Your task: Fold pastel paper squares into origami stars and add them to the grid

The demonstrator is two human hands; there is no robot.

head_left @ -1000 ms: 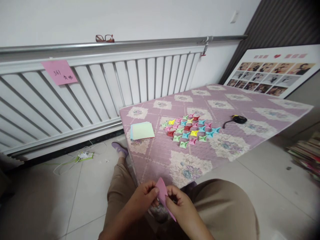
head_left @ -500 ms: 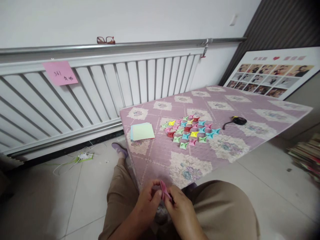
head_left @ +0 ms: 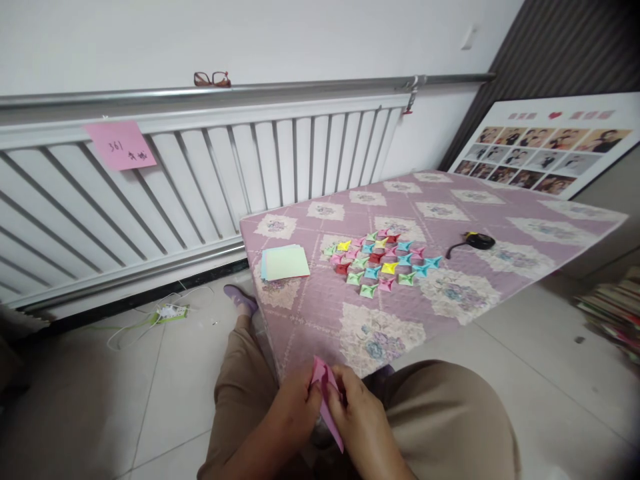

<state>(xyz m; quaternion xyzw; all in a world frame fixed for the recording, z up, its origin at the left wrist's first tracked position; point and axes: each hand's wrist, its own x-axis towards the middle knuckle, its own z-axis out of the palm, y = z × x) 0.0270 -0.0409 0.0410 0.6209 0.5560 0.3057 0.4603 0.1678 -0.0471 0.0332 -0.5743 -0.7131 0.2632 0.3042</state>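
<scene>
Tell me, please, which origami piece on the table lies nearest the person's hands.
The light green origami piece, just left of the nearest pink one; every other piece sits farther back on the floral tablecloth.

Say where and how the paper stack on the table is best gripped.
Probably a pinch at the near edge of the paper stack, from the person's side, with the left hand once free of the pink paper: the stack lies flat, that edge faces the person, and the folded pieces sit apart, to its right.
</scene>
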